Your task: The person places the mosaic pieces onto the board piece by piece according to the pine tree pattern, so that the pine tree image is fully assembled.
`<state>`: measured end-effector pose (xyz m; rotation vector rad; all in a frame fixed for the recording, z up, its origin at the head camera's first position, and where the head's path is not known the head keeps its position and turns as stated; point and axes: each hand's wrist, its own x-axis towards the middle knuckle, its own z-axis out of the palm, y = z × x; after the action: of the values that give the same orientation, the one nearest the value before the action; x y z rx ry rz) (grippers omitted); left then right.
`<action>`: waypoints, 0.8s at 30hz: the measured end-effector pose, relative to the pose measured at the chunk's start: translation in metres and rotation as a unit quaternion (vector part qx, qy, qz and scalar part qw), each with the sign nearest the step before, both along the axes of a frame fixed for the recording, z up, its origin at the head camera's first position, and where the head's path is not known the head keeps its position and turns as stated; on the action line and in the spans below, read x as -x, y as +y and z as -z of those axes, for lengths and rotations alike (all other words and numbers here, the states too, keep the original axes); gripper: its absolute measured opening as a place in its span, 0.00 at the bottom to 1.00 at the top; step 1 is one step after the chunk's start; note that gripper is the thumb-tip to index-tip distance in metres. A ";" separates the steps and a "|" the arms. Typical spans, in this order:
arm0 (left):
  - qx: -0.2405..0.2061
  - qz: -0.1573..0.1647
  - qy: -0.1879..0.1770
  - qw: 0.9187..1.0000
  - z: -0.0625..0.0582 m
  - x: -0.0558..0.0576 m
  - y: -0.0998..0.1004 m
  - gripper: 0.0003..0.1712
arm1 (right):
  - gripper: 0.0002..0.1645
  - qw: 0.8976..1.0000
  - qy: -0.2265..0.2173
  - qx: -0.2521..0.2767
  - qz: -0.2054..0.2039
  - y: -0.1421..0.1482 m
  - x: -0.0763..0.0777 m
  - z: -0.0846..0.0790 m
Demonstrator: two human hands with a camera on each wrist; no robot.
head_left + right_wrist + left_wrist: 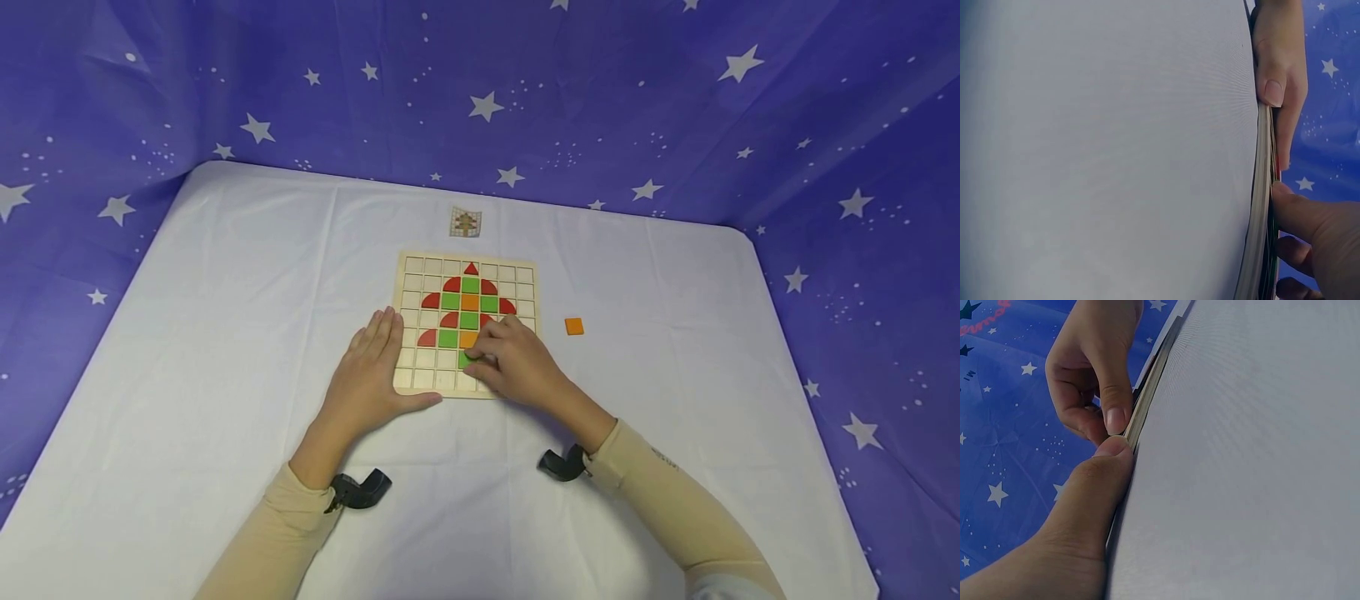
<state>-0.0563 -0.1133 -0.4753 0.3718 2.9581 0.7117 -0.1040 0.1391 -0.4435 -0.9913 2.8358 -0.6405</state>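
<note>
A wooden grid board (423, 380) lies on the white table, with red, green and orange tiles set in a tree shape. My left hand (362, 377) rests at its lower left corner, fingers straight along the left side and thumb on the front edge. In the left wrist view that thumb (1094, 494) lies against the board's edge. Over the lower middle of the grid, my right hand (517, 360) pinches a green tile (464, 360) between thumb and curled fingers, just below an orange tile (468, 339). The right hand hides part of the board's right side.
A loose orange square tile (573, 327) lies right of the board. Behind the board is a small picture card (465, 222) showing a tree on a grid. Blue star-patterned cloth (420, 92) surrounds the table's back and sides. Each wrist carries a black camera mount (362, 489).
</note>
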 end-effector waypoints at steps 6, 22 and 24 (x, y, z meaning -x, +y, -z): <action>0.002 0.000 0.002 1.000 0.001 0.000 0.000 0.78 | 0.16 1.000 0.004 -0.017 0.002 0.002 0.001 0.002; 0.002 0.001 0.001 1.000 0.001 0.000 0.000 0.78 | 0.24 0.997 0.039 0.009 0.065 0.041 0.002 -0.002; 0.002 0.001 0.000 1.000 0.001 0.000 0.000 0.78 | 0.26 0.995 0.037 0.011 0.087 0.054 0.004 -0.004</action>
<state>-0.0562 -0.1129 -0.4762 0.3740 2.9594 0.7046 -0.1083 0.1932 -0.4396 -0.7918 3.0107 -0.6661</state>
